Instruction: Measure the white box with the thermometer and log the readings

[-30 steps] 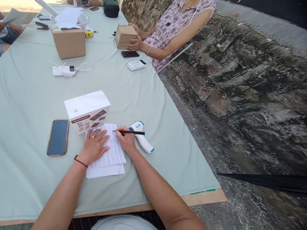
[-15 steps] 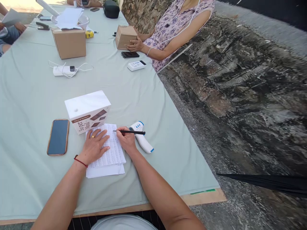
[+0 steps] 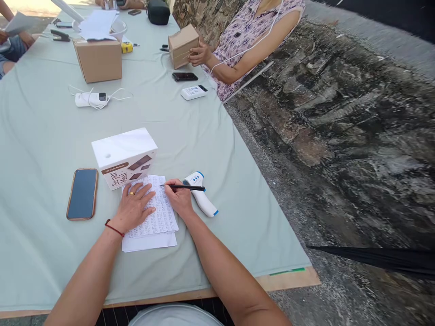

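Note:
My left hand (image 3: 136,206) lies flat with fingers spread on a sheet of paper (image 3: 163,217) covered in rows of small writing, with more sheets under it. In my right hand (image 3: 180,199) is a black pen (image 3: 186,186), its tip at the upper right part of the sheet. Just behind the paper stands a white and brown box (image 3: 125,149) lettered "NutriMotion". To the right of my right hand lies a white and blue infrared thermometer (image 3: 204,199), partly behind the pen and hand. A smartphone (image 3: 82,194) rests left of the box.
A pale green cloth (image 3: 50,149) covers the table. Farther off are a white device with a cable (image 3: 91,99), a cardboard box (image 3: 100,61) topped with papers, a white device (image 3: 193,92) and a black phone (image 3: 185,76). Other people sit around; one holds a small carton (image 3: 183,45).
The person at the far right has lifted and tilted the small carton, shifting it slightly right. My hands, pen and paper stay almost in place.

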### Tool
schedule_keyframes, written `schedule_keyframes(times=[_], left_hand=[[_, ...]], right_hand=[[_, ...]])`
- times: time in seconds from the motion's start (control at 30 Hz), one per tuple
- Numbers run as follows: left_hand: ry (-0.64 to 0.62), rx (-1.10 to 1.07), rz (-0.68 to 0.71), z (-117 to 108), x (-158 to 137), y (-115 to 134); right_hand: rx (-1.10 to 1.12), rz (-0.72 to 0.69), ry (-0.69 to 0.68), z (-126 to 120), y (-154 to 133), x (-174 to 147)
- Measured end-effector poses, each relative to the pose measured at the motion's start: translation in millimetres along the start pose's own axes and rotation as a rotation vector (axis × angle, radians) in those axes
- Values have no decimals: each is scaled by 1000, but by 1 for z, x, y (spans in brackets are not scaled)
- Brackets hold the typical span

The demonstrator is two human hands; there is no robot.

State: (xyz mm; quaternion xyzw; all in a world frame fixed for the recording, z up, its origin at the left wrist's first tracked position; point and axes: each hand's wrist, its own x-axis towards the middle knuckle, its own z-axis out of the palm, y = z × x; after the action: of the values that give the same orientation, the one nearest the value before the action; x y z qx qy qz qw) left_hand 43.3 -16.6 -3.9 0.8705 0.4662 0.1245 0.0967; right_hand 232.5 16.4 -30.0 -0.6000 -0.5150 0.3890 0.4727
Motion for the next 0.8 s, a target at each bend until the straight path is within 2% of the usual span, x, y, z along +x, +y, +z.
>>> schedule_keyframes(times=[0.2, 0.33, 0.4, 0.47, 0.57, 0.63, 0.7, 0.8], left_hand=[[8, -8, 1, 2, 0, -1], [124, -56, 30, 2, 2, -2], [291, -87, 41, 0, 2, -3], [536, -77, -7, -4, 0, -5], [912, -32, -171, -10, -6, -12], [1051, -82, -298, -12, -8, -20], [1044, -233, -413, -12, -9, -29], [839, -535, -483, -13, -8, -41]], right_hand=[[-2, -31, 21, 1, 6, 0], [4, -128, 118, -3, 11, 1], [-52, -218, 136, -7, 10, 1], [-151, -350, 92, -12, 7, -2], [-295, -542, -99, -17, 3, -12], [-388, -619, -241, -16, 2, -20], [-481, -676, -335, -13, 3, -28], [-577, -772, -377, -12, 5, -36]])
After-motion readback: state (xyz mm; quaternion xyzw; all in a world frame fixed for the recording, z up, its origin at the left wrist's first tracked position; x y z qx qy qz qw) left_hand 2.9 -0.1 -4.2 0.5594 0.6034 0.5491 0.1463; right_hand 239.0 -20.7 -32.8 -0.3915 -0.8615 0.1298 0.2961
